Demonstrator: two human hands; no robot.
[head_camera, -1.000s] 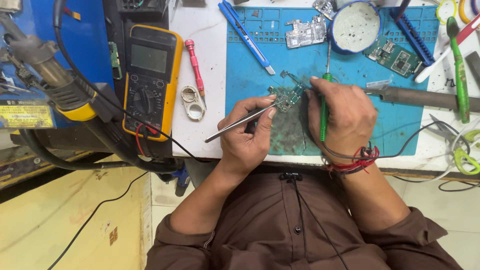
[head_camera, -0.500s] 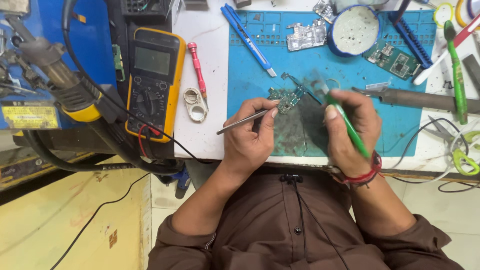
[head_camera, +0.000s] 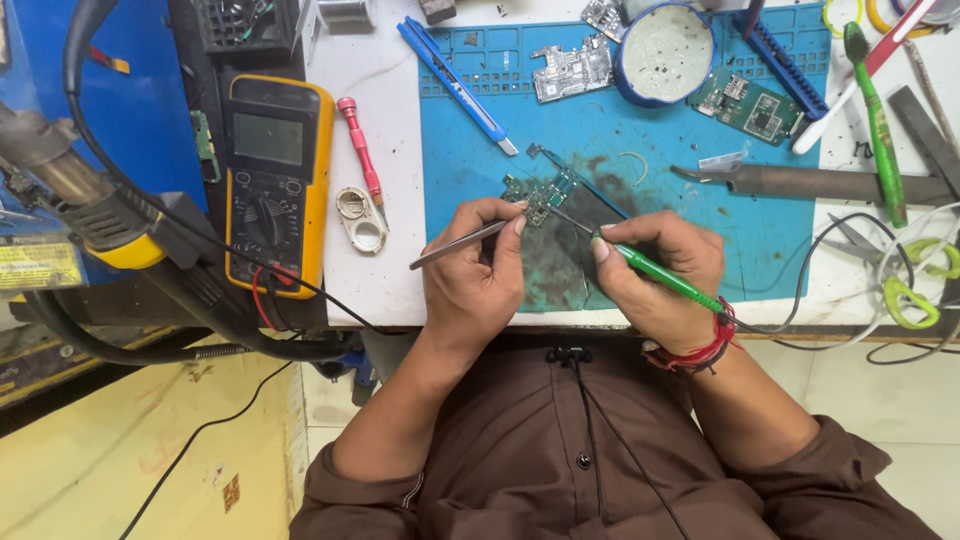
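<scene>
Both hands work close together at the near edge of a blue work mat (head_camera: 760, 250) on the white tabletop (head_camera: 385, 260). The left hand (head_camera: 475, 270) is closed around a pair of metal tweezers (head_camera: 462, 243), pinched between thumb and fingers, with the long silver end slanting out to the left and the working end pointing toward a small green circuit board (head_camera: 540, 192) that lies on the mat just beyond the fingertips. The right hand (head_camera: 660, 275) is curled shut on a green-handled soldering iron (head_camera: 665, 278), held like a pen; its thin metal tip reaches up and left to the board, though whether it touches cannot be told. A red thread band (head_camera: 705, 350) circles the right wrist, and a cable trails away from the iron's handle to the right. The mat under the hands is darkened and stained. Left of the mat, a yellow multimeter (head_camera: 275, 185) lies on the tabletop's edge, with a red screwdriver (head_camera: 360, 150) and a small white oval part (head_camera: 360, 220) beside it. A blue utility knife (head_camera: 455, 85) lies slantwise across the mat's upper left corner. Further up the mat are another bare circuit board (head_camera: 572, 70), a round blue tin (head_camera: 665, 50) and a green board (head_camera: 750, 105) to its right. A dark metal tool (head_camera: 830, 183) lies crosswise at the right, and a green-handled tool (head_camera: 875, 115) lies beyond it.
</scene>
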